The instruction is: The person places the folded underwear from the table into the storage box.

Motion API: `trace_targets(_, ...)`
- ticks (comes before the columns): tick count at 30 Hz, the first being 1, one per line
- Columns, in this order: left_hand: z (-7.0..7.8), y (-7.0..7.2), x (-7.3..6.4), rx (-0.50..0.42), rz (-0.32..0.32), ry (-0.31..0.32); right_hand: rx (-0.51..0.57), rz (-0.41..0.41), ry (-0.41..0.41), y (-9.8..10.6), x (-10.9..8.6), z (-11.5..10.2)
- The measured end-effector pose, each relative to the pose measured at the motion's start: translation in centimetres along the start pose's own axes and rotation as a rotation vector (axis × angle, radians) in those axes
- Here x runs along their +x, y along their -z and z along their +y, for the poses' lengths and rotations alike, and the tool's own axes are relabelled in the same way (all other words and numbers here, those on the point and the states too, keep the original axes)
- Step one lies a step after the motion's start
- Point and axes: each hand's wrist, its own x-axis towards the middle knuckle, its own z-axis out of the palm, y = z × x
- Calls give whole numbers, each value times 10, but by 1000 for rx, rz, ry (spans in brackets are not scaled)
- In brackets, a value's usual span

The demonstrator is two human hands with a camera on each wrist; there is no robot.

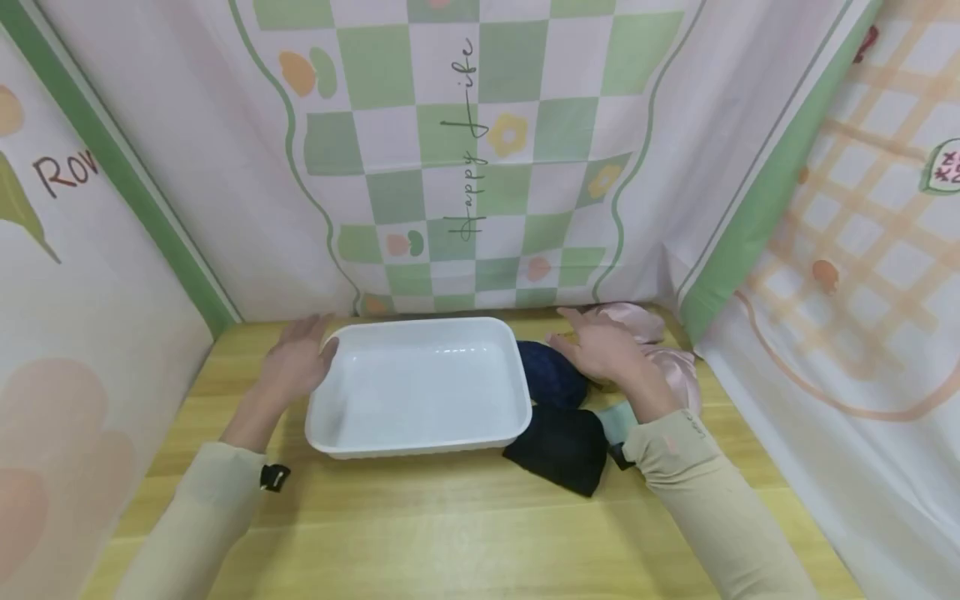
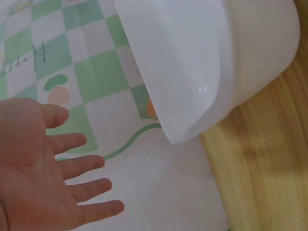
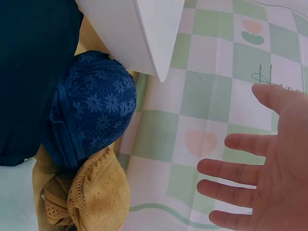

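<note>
A white rectangular tray (image 1: 427,392) sits on the table with nothing in it. My left hand (image 1: 296,362) is beside its left rim, fingers spread; in the left wrist view the palm (image 2: 38,173) holds nothing. On the other side, my right hand (image 1: 603,346) hovers over a group of garments, its fingers extended and apart. Below it are a navy lace bra (image 3: 98,103) against the tray's right side and a mustard lace bra (image 3: 103,192), mostly hidden in the head view. Pink satin fabric (image 1: 633,321) lies behind and right of that hand.
A folded black cloth (image 1: 562,446) lies at the tray's front right corner, with a pale mint cloth (image 1: 617,421) partly under the right forearm. Printed curtains (image 1: 442,150) enclose the wooden table (image 1: 420,525) at the back and both sides.
</note>
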Motion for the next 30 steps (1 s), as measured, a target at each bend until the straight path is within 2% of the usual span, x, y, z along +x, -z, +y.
trace_targets(10, -9, -2, -3, -40, -22, 19, 36, 1, 0, -3, -5, 7)
trace_targets(17, -17, -9, -8, -50, -58, 27, 57, 12, 24, -6, -10, 11)
trace_targets(30, -20, -15, -12, -50, -122, 70, 88, 36, 31, -12, -19, 21)
